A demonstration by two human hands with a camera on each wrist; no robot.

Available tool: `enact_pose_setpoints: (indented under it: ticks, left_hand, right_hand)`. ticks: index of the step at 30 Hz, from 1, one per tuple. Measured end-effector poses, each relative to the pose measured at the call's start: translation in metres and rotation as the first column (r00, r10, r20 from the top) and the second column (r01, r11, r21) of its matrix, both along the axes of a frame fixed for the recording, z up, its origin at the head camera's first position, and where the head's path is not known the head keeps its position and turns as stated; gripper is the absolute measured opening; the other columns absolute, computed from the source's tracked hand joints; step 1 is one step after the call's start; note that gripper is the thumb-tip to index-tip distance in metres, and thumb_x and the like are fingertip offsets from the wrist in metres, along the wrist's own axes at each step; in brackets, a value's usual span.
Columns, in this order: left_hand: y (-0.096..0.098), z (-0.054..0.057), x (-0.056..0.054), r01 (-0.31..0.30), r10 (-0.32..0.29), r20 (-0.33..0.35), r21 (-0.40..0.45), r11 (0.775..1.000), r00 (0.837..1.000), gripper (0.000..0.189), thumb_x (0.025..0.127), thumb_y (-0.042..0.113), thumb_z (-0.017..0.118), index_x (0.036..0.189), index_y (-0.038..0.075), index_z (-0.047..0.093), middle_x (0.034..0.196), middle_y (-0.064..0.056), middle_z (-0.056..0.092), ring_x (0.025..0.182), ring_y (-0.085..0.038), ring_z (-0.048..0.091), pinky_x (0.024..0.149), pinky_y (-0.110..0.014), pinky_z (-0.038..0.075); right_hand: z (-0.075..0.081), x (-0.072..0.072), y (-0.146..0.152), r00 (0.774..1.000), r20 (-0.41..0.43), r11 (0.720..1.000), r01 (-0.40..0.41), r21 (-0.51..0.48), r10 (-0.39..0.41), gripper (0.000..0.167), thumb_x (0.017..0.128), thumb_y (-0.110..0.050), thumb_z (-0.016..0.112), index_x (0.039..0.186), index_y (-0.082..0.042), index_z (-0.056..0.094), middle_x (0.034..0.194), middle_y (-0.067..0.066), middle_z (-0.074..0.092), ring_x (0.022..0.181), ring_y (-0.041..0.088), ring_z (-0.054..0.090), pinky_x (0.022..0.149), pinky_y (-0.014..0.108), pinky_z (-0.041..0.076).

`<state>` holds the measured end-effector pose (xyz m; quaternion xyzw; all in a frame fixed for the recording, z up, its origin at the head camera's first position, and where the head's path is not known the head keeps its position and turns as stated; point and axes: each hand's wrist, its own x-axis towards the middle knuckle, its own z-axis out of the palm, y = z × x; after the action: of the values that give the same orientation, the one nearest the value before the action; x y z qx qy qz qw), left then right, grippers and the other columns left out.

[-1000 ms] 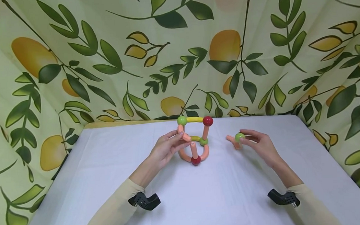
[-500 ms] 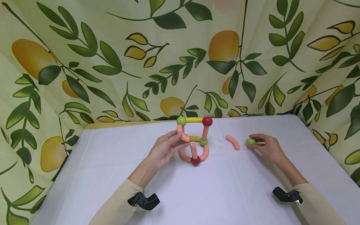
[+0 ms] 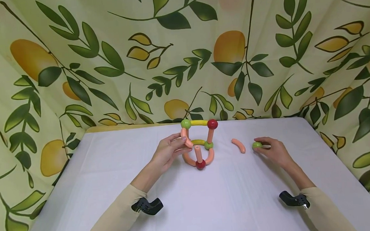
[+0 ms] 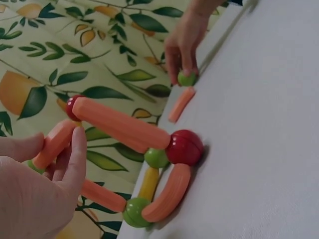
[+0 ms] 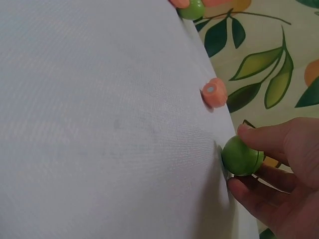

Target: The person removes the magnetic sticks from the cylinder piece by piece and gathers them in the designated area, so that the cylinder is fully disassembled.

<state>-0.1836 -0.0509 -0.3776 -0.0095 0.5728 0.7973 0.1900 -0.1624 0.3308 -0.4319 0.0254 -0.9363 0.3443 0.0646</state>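
My left hand (image 3: 166, 152) pinches a curved orange-pink rod (image 3: 185, 138) at the upper left of a ball-and-rod construction. That rod's upper end meets a green ball (image 3: 186, 124); a yellow rod (image 3: 199, 122) runs from this ball to a red ball (image 3: 212, 124). Below, an upright pink rod (image 3: 198, 154) stands on a second red ball (image 3: 200, 164), its top end free. In the right wrist view, my right hand (image 5: 279, 174) holds a loose green ball (image 5: 240, 155) by thumb and fingers, at the tabletop. Beside it lies a loose curved pink rod (image 3: 238, 145).
A white cloth (image 3: 209, 206) covers the table. Behind it hangs a curtain (image 3: 181, 59) printed with leaves and fruit, close to the table's far edge. Each sleeve carries a black wrist device (image 3: 147, 206).
My right hand has moved the green ball right and down, away from the loose curved rod, and then stayed there. My left hand has kept its grip, with the rod shifting slightly.
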Motion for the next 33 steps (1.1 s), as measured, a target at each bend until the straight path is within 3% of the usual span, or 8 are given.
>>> enact_pose_setpoints:
  ticks: [6,14,22,27,30,33]
  left_hand:
    - [0.001,-0.002,0.000,-0.040,0.033,-0.069,-0.103,0.994,0.997,0.044,0.095,0.007,0.064,0.136,-0.001,0.051,0.120,-0.021,0.063,0.093,-0.018,0.068,0.093,-0.046,0.051]
    - [0.001,-0.005,-0.003,-0.084,0.050,-0.151,-0.230,0.970,0.987,0.040,0.094,0.006,0.066,0.132,-0.001,0.055,0.112,-0.016,0.066,0.088,-0.019,0.070,0.091,-0.048,0.052]
    - [0.001,-0.010,-0.004,-0.127,0.037,-0.265,-0.330,0.935,0.963,0.041,0.091,0.006,0.070,0.129,-0.002,0.058,0.113,-0.018,0.065,0.085,-0.018,0.069,0.089,-0.050,0.053]
    - [0.001,-0.013,-0.004,-0.146,0.031,-0.316,-0.346,0.927,0.948,0.040,0.090,0.005,0.070,0.127,-0.003,0.059,0.113,-0.018,0.064,0.088,-0.020,0.068,0.086,-0.048,0.055]
    - [0.000,-0.015,-0.005,-0.173,0.036,-0.342,-0.379,0.909,0.939,0.038,0.089,0.006,0.071,0.125,0.000,0.061,0.111,-0.015,0.065,0.092,-0.021,0.066,0.083,-0.043,0.057]
    - [-0.002,-0.017,-0.005,-0.206,0.033,-0.372,-0.435,0.876,0.927,0.038,0.087,0.009,0.074,0.123,0.003,0.063,0.110,-0.011,0.067,0.097,-0.021,0.065,0.082,-0.037,0.057]
  right_hand:
    - [-0.001,0.000,0.000,1.000,0.000,1.000,-0.007,-0.009,0.007,0.042,0.088,-0.006,0.072,0.125,0.009,0.058,0.124,0.031,0.059,0.111,0.043,0.058,0.090,0.052,0.051]
    - [-0.003,0.001,0.001,1.000,-0.005,1.000,0.002,-0.001,-0.002,0.045,0.088,-0.008,0.073,0.126,0.010,0.057,0.124,0.031,0.059,0.111,0.044,0.058,0.089,0.053,0.051]
    - [-0.004,0.001,0.002,1.000,0.005,1.000,0.001,0.004,-0.001,0.045,0.088,-0.005,0.072,0.127,0.010,0.056,0.124,0.032,0.058,0.111,0.045,0.058,0.090,0.053,0.051]
    - [-0.003,0.002,0.003,1.000,0.009,1.000,0.002,-0.001,-0.002,0.046,0.088,-0.004,0.072,0.128,0.011,0.055,0.124,0.033,0.057,0.111,0.045,0.057,0.090,0.053,0.051]
    - [-0.003,0.003,0.004,1.000,0.011,1.000,-0.001,-0.003,0.002,0.047,0.088,-0.005,0.072,0.129,0.010,0.055,0.124,0.032,0.057,0.112,0.045,0.056,0.090,0.053,0.051]
    - [-0.002,0.004,0.006,1.000,0.009,1.000,-0.005,-0.008,0.005,0.047,0.088,-0.005,0.071,0.130,0.010,0.054,0.126,0.031,0.057,0.113,0.045,0.056,0.092,0.054,0.050]
